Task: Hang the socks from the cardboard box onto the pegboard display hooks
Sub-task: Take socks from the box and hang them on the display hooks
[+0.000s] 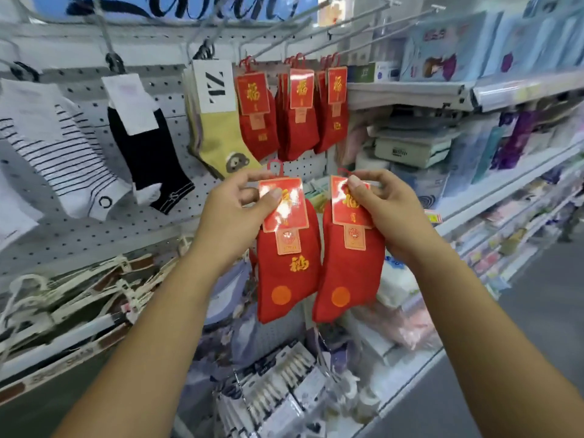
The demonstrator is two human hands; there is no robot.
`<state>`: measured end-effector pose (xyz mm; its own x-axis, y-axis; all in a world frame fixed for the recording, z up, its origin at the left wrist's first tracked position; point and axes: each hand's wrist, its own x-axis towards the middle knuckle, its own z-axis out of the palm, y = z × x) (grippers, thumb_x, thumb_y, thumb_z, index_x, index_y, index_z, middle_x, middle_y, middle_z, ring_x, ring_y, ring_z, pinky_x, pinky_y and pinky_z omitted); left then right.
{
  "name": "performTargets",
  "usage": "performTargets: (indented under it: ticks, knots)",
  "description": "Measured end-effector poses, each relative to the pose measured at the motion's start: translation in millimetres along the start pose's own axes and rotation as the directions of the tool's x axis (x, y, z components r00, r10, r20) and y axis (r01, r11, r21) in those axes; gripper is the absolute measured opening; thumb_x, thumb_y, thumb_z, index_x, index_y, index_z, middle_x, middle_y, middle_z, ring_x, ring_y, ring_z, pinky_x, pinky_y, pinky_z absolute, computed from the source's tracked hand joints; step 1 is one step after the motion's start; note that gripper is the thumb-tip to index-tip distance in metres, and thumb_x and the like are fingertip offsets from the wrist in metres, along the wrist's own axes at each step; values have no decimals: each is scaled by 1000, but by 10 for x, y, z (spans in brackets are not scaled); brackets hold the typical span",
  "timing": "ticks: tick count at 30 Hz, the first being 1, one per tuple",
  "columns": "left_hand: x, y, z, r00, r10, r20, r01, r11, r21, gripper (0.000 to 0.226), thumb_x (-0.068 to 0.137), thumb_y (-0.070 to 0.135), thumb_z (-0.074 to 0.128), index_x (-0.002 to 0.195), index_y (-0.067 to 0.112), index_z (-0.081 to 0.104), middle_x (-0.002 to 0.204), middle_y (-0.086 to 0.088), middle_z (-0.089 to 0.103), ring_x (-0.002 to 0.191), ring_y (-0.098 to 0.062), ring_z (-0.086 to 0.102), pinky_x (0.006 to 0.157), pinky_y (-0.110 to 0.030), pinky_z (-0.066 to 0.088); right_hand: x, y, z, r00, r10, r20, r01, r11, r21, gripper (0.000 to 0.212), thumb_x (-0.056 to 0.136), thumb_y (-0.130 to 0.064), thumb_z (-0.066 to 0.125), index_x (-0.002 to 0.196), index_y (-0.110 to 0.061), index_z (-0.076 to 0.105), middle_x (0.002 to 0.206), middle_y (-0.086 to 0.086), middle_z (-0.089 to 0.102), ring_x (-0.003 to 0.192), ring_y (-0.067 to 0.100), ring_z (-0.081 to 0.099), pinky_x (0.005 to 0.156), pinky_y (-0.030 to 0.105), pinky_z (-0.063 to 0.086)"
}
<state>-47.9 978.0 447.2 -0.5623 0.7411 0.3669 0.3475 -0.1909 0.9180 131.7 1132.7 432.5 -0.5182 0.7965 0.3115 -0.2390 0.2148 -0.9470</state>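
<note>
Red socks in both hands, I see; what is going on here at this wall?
A person is stocking a white perforated pegboard in a shop. The left hand pinches one red fabric sock pair by its glossy red card label. The right hand pinches a second red fabric sock pair the same way. Both pairs hang free, side by side, below the matching red socks already hung on the board. Neither held pair is hung yet.

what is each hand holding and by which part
The left hand pinches the left red sock pair by its card label; the right hand pinches the right red sock pair near its label's top.
</note>
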Motion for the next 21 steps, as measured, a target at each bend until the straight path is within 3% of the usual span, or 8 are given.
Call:
performTargets:
  ticks: [3, 9, 14, 18, 21]
  knots:
    - [202, 14, 300, 997, 29, -77, -29, 1000, 9, 19, 96, 24, 70, 113, 31, 66, 92, -1, 80, 82, -22, 78, 65, -44, 64, 371, -32, -306, 998, 12, 70, -13, 1000, 17, 15, 93, -31, 71, 106, -23, 68, 73, -3, 75, 64, 10, 71, 58, 28, 58]
    - [515, 2, 856, 972, 42, -230, -40, 999, 16, 16, 96, 24, 70, 107, 31, 61, 88, -4, 79, 79, -23, 78, 62, -42, 63, 1060, -46, -835, 985, -59, 163, 54, 998, 32, 23, 91, -35, 73, 110, -23, 68, 80, -1, 77, 69, 12, 74, 57, 24, 56]
    - [526, -94, 1082, 940, 55, -337, -38, 998, 57, 16, 96, 25, 70, 106, 36, 65, 88, -7, 79, 79, -27, 77, 68, -55, 63, 1328, 162, -896, 961, -63, 270, 63, 998, 9, 27, 92, -33, 72, 116, -21, 65, 86, 2, 78, 76, 15, 75, 62, 26, 57]
    - [558, -79, 1181, 937, 54, -346, -32, 997, 67, 17, 96, 27, 71, 110, 34, 65, 89, -6, 79, 81, -24, 78, 64, -47, 64, 1409, 234, -903, 936, -119, 330, 142, 989, -45, 27, 95, -28, 69, 119, -19, 61, 82, -2, 78, 70, 9, 74, 58, 21, 55]
    - [662, -46, 1325, 949, 55, -311, -33, 997, 73, 19, 96, 23, 70, 112, 31, 65, 89, -6, 80, 81, -23, 78, 63, -42, 65, 1453, 272, -983, 942, -169, 290, 197, 978, -71, 26, 95, -26, 69, 119, -20, 60, 89, 4, 77, 76, 15, 75, 61, 25, 59]
